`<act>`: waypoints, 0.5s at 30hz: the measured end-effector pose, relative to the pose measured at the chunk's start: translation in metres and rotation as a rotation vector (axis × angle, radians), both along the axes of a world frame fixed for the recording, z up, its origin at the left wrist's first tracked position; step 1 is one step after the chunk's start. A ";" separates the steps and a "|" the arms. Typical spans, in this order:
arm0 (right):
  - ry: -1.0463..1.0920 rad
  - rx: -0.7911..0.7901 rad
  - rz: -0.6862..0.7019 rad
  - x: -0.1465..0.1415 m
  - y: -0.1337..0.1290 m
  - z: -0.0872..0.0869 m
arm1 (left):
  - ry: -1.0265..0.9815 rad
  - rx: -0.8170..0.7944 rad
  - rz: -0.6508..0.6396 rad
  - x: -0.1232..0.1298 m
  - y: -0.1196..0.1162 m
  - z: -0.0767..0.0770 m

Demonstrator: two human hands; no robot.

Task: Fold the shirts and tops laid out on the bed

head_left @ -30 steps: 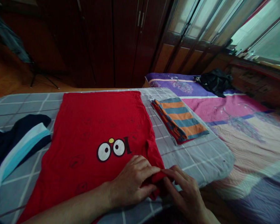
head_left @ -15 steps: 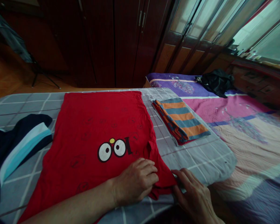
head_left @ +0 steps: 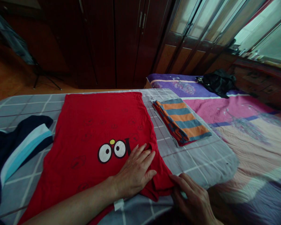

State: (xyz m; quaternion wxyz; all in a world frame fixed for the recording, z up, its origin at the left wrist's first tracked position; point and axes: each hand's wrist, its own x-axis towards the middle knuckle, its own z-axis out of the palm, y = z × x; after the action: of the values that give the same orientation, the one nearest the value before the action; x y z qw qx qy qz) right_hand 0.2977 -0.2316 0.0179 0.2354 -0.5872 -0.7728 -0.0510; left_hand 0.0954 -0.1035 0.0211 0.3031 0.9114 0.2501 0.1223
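A red T-shirt lies spread over the grey checked sheet, its hem edge away from me and a print of two round white eyes near its middle. My left hand rests flat on the shirt just right of the print, fingers stretched. My right hand pinches the tip of the shirt's sleeve between thumb and fingers at the near right. Cloth bunches into folds between both hands. A small white label shows below my left wrist.
Right of the shirt sits a folded stack with an orange and grey striped garment on top. A navy garment with white and light-blue bands lies at left. Beyond are a colourful quilted bed, black clothing and dark wardrobes.
My left hand has flattened out, its fingers going from curled to stretched and shifting slightly forward. My right hand keeps its pinch on the sleeve. The white label has come into view.
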 end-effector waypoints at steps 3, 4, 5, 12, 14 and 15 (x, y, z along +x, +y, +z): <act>-0.009 -0.015 0.030 0.005 -0.004 0.001 | -0.025 -0.008 0.067 -0.003 0.002 0.001; -0.006 -0.035 0.036 0.006 -0.005 0.002 | -0.029 -0.003 0.083 -0.004 0.002 0.001; 0.002 -0.070 0.039 0.007 -0.006 0.003 | -0.029 0.008 0.090 -0.004 0.003 0.001; 0.185 -0.159 -0.144 0.009 0.021 0.020 | 0.030 0.134 -0.043 -0.004 -0.001 -0.005; 0.185 -0.170 -0.211 0.010 0.042 0.022 | 0.019 0.148 -0.106 -0.003 -0.001 -0.006; 0.183 -0.190 -0.242 0.009 0.055 0.022 | 0.011 0.151 -0.112 -0.003 -0.001 -0.006</act>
State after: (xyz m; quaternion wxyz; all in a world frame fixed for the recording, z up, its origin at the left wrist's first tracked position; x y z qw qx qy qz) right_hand 0.3071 -0.1769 0.0395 0.2406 -0.6977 -0.6731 0.0480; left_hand 0.0925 -0.1045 0.0150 0.2385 0.9449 0.1905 0.1186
